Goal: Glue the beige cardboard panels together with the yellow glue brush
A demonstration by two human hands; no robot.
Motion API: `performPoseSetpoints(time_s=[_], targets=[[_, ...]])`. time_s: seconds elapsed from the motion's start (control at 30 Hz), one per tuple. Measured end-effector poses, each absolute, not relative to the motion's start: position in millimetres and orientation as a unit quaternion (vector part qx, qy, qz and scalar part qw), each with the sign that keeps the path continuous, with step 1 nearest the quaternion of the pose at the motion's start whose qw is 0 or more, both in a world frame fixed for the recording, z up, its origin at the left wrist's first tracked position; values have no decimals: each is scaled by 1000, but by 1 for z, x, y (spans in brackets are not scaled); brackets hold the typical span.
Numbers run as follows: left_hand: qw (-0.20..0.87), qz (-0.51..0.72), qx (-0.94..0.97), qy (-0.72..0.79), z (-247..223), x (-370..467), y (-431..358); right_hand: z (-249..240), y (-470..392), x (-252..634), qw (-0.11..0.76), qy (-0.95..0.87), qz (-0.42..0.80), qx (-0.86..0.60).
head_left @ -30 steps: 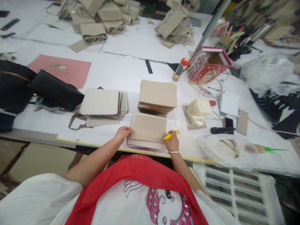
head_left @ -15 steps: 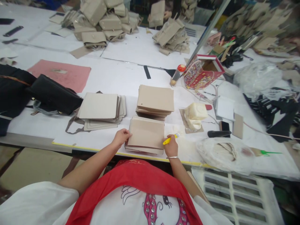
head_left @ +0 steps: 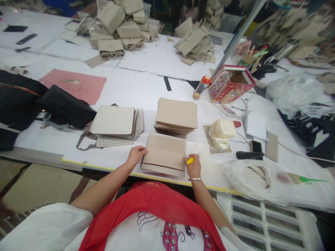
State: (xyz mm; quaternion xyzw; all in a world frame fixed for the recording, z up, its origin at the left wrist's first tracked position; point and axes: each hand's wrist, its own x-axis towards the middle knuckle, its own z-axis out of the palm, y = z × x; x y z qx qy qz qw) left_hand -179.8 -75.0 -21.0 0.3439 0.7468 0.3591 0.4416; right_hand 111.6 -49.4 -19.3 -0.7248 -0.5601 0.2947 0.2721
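Observation:
A tan rectangular panel (head_left: 166, 150) lies on top of a low stack of pale panels (head_left: 162, 169) near the table's front edge. My left hand (head_left: 137, 155) pinches the panel's left edge between thumb and fingers. At its right edge, my right hand (head_left: 193, 168) has its fingertips against the panel while closed around a small yellow-handled brush (head_left: 190, 160). Only part of the handle and the pale tip show. Right behind is a taller stack of tan panels (head_left: 177, 113). To the left lies a stack of off-white panels (head_left: 113, 120) with rounded corners.
A cream container (head_left: 222, 128) stands on a board at right, near a black phone (head_left: 255, 148) and a plastic bag (head_left: 251, 177). Farther back are a red patterned box (head_left: 231, 85) and a red-capped jar (head_left: 201, 87). Black bag (head_left: 66, 108) at left; beige bags (head_left: 117, 31) behind.
The whole view has shifted slightly right and down. My hands stay at the panel's edges, with the brush turned a little in my right hand. A beige bag at the back has come down onto its pile.

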Motion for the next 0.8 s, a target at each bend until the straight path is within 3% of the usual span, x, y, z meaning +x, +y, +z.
performPoseSetpoints(time_s=[0.8], targets=[[396, 316, 410, 759, -36, -188, -66, -21, -42, 109, 220, -579, 262, -740]])
